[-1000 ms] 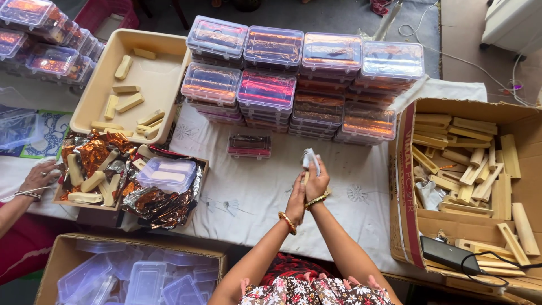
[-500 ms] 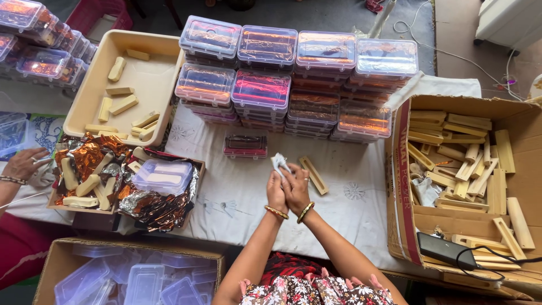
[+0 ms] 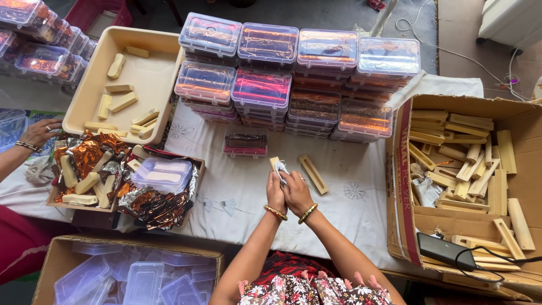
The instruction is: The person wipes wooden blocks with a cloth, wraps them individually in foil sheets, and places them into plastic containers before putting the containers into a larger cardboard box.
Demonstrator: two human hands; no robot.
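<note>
My left hand (image 3: 275,192) and my right hand (image 3: 297,193) are pressed together over the white cloth, both closed around a small wooden piece (image 3: 275,164) with a bit of white cloth or paper (image 3: 282,168) wrapped on it. A second wooden piece (image 3: 313,174) lies flat on the cloth just right of my hands. One small closed plastic box (image 3: 245,144) sits alone just beyond my hands.
Stacks of clear lidded boxes (image 3: 293,79) fill the back. A cream tray (image 3: 90,110) of pale bars is at left, a foil-filled box (image 3: 124,186) below it. Right stands a cardboard box (image 3: 401,186) of wooden pieces. Another person's hand (image 3: 38,133) is at far left.
My hands dropped from the right toward the middle of the cloth, still together on the small piece. A wooden piece now lies on the cloth beside them. The other person's hand shifted left.
</note>
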